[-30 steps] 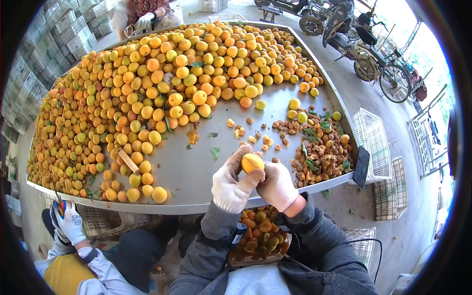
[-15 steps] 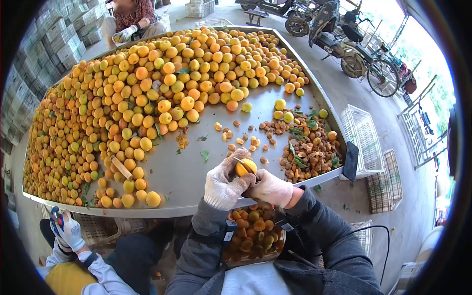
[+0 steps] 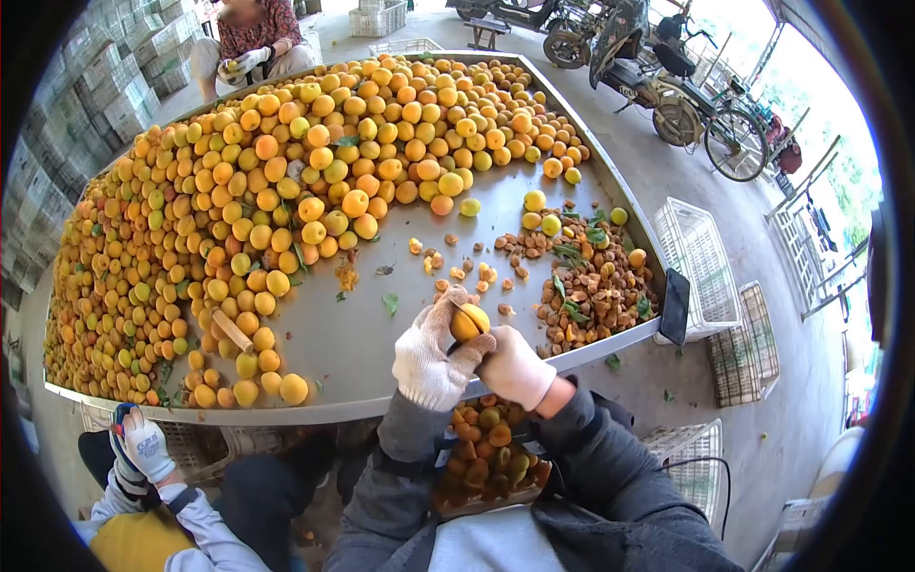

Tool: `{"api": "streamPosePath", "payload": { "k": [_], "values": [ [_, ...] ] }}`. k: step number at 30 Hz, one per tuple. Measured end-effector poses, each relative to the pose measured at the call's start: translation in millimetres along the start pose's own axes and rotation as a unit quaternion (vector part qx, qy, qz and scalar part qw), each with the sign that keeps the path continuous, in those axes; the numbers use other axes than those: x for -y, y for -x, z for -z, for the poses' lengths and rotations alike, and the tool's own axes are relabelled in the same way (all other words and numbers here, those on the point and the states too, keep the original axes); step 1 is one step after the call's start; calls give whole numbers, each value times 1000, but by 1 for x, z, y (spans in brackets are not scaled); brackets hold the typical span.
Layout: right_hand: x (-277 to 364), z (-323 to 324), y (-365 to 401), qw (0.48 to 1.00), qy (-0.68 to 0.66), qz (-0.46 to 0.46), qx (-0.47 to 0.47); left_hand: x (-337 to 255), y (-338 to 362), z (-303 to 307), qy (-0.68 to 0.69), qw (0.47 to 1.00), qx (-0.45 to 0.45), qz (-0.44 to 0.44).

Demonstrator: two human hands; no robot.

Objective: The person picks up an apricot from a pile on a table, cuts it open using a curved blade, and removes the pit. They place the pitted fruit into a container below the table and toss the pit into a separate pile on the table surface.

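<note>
Work at the near edge of a metal desk (image 3: 357,362). The raised near rim (image 3: 334,412) runs from the lower left and climbs to the right, ending at a corner that bears a dark panel (image 3: 675,307); outside the right-hand edge stand a white crate (image 3: 701,262) and a second crate (image 3: 745,348). A large heap of whole fruit (image 3: 257,200) fills the left and far parts of the surface. Between it and the pile of pits (image 3: 593,297) at right lies an open stretch of grey metal, widest to the left of the hands and marked by a loose leaf (image 3: 391,303); pits and small fruit pieces are scattered just beyond the fingers. Below the rim, between the forearms, halved fruit (image 3: 488,446) narrows the room underneath.

Both gloved hands meet over the near rim, forearms converging from below. The left hand (image 3: 431,355) is turned inward, its grip closed on a single yellow fruit (image 3: 467,324), with fingers above and thumb below. A dark line crosses the fruit; slit or blade cannot be distinguished. The right hand (image 3: 518,369) abuts from the right, knuckles forward and wrist bent; its fingertips are hidden, so the state of its grip cannot be told.
</note>
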State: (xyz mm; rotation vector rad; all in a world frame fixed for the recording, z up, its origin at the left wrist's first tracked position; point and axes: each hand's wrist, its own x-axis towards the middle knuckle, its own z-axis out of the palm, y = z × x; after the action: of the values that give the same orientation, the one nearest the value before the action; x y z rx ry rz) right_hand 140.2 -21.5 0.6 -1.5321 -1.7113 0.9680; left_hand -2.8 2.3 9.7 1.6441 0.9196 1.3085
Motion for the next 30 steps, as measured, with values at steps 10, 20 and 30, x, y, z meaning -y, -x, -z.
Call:
{"api": "streamPosePath", "payload": {
  "k": [10,20,30],
  "values": [
    [15,26,19,998,14,-59,18,11,-1,3,262,961,-43,80],
    [47,52,30,947,-190,-254,-43,18,-2,9,237,967,-52,77],
    [44,5,-12,930,-351,-57,-91,14,3,-3,-71,988,-54,-124]
  ]
}}
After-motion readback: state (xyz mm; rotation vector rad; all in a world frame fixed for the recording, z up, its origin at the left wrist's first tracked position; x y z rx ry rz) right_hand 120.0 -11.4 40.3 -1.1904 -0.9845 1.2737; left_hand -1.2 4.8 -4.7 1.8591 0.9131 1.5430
